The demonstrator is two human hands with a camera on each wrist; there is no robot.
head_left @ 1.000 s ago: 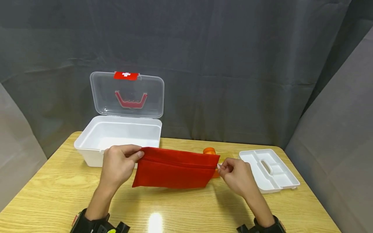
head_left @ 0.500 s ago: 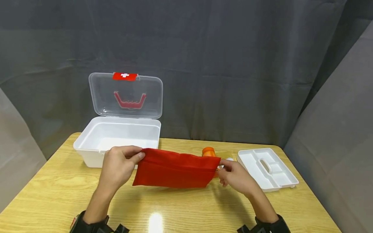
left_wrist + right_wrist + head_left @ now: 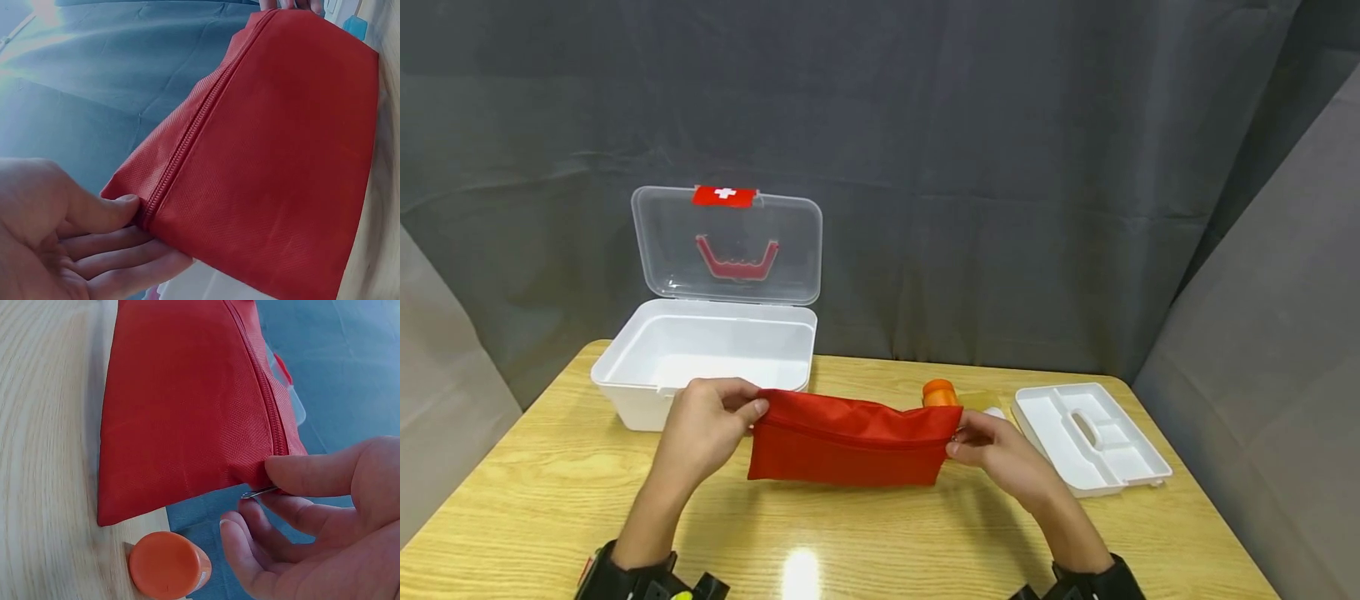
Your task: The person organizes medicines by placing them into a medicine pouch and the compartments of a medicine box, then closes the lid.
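A red zippered pouch (image 3: pixel 850 450) is stretched between my two hands, held up over the table. My left hand (image 3: pixel 707 429) pinches its upper left corner, thumb in front at the zipper's end, as the left wrist view shows. At the upper right corner my right hand (image 3: pixel 1003 458) pinches the pouch between thumb and fingers. A small metal zipper pull (image 3: pixel 257 492) pokes out beside those fingers in the right wrist view. The zipper (image 3: pixel 187 140) runs along the pouch's top edge and looks closed.
Behind my left hand stands a white box (image 3: pixel 625 392) with its clear lid (image 3: pixel 730 242) raised. An orange-capped bottle (image 3: pixel 938 392) stands behind the pouch, near a yellowish item (image 3: pixel 977 402). At right lies a white divided tray (image 3: pixel 1090 437) on the wooden table (image 3: pixel 865 542).
My right hand has shifted from the metal pull onto the pouch's corner, its thumb now in front. The pouch's top edge has dipped and bowed slightly; the left hand keeps its pinch.
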